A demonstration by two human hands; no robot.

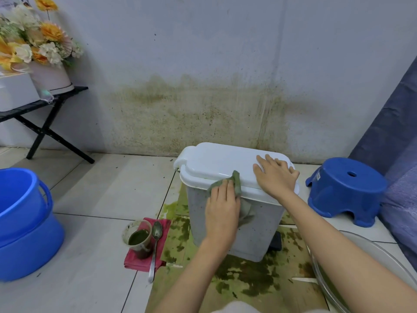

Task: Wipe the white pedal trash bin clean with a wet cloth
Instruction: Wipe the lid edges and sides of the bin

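The white pedal trash bin stands on a green-stained sheet near the wall, its lid closed. My left hand presses a grey-green wet cloth flat against the bin's front just under the lid rim. My right hand rests flat on the lid's right side, fingers spread toward the far edge. The black pedal shows at the bin's lower right.
Stacked blue buckets stand at left. A cup of green liquid and a spoon sit on a red cloth. A blue stool is at right, a clear basin at lower right, a black table with flowers at far left.
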